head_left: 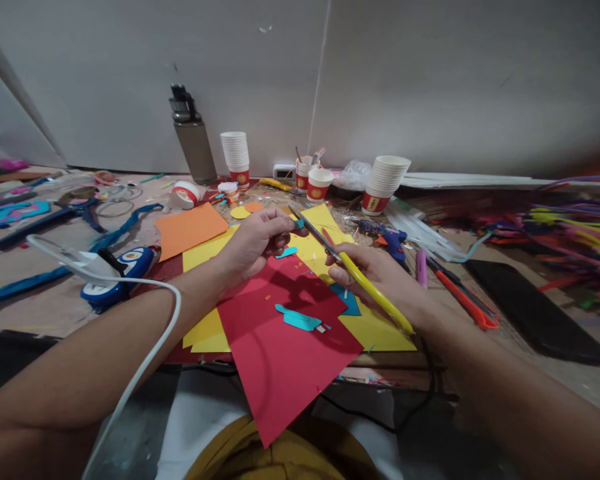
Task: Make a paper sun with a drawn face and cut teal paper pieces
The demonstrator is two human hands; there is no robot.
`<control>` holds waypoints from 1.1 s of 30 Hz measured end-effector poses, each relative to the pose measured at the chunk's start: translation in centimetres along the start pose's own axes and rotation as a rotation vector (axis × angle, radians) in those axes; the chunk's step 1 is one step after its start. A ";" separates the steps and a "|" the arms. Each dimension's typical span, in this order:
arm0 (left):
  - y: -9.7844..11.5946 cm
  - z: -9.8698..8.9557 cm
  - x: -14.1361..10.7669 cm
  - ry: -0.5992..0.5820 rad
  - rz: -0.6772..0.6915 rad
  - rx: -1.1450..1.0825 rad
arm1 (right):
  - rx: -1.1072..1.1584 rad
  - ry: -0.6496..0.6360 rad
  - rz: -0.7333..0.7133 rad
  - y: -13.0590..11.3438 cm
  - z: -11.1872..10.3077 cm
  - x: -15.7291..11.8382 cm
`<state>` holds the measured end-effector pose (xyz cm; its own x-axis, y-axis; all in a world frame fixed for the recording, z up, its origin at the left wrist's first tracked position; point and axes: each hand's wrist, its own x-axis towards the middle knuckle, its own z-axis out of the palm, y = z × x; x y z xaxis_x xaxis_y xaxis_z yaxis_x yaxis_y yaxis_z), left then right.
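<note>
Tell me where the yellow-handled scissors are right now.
In the head view, the yellow-handled scissors are right of centre in the right hand, blades pointing up-left beside the small blue piece in the left hand.

Craft workspace: a cluttered bench (505, 293) against a plain grey wall (405, 80), spread with coloured paper (285, 380), paper scraps (300, 321), yellow-handled scissors (365, 283), a blue glue gun (395, 243), stacked paper cups (387, 177) and, at right, bright, blurred craft strands (580, 233).
</note>
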<state>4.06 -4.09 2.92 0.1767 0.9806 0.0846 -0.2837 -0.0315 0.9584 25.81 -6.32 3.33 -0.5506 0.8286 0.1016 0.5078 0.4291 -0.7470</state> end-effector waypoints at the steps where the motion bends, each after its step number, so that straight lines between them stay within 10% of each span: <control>1: 0.0 0.0 0.0 -0.001 0.003 0.002 | 0.000 -0.002 0.004 0.0 0.0 0.0; 33: -0.3 -0.5 0.5 0.012 -0.031 -0.078 | 0.013 -0.014 0.035 -0.3 -0.3 -0.2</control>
<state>3.78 -3.45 2.51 0.1756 0.9831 0.0514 -0.3506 0.0136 0.9364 26.01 -6.50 3.73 -0.5417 0.8380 0.0665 0.5182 0.3952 -0.7585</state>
